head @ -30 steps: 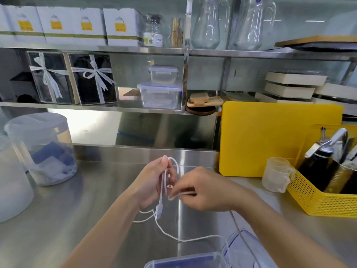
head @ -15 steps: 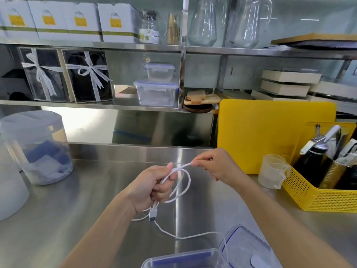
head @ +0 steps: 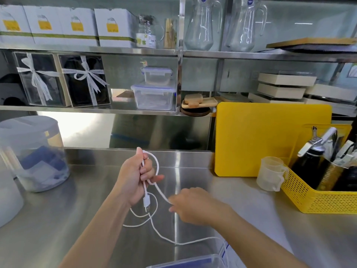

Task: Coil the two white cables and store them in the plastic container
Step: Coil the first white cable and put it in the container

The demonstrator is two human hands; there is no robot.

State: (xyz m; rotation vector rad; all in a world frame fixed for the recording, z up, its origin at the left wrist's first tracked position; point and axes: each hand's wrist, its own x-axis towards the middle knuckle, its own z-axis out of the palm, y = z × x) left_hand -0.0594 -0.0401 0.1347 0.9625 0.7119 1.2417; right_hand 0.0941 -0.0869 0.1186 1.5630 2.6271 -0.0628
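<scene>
My left hand (head: 133, 178) is raised above the steel counter and grips a white cable (head: 157, 165), with a loop arching over its fingers and the plug (head: 146, 202) hanging below the palm. My right hand (head: 193, 205), lower and to the right, pinches the same cable where it comes down from the loop. The slack trails across the counter toward the near edge. A clear plastic container (head: 191, 263) with a blue-trimmed lid (head: 229, 254) beside it sits at the bottom edge, partly cut off. A thinner white strand lies under the plug; whether it is a second cable is unclear.
A lidded translucent tub (head: 32, 151) stands at the left. At the right are a yellow cutting board (head: 266, 138), a small measuring cup (head: 270, 174) and a yellow basket (head: 316, 198) holding bottles. Shelves behind carry boxes, containers and glass jugs.
My right hand has dropped from above the left hand down to the lower right, drawing the cable around into a loop. The left hand rose slightly, still gripping.
</scene>
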